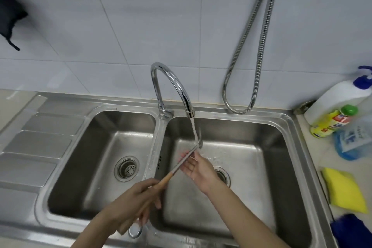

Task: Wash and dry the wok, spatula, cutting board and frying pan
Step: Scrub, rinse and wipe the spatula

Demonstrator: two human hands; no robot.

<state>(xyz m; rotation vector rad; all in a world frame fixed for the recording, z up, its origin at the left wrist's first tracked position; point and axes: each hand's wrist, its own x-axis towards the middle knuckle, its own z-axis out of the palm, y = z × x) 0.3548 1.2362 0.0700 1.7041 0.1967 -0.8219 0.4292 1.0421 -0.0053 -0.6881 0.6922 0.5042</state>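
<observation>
A spatula with a wooden handle and metal shaft is held slanted over the right basin. Its metal blade is up in the stream of water from the faucet. My left hand is shut around the wooden handle, low over the divider between the basins. My right hand is open, palm up, with its fingers touching the metal shaft just below the blade. The wok, cutting board and frying pan are out of view.
The left basin has a ribbed drainboard beside it. A metal hose hangs on the tiled wall. On the right counter stand detergent bottles, a blue pouch, a yellow cloth and a blue cloth. A dark bag hangs at the upper left.
</observation>
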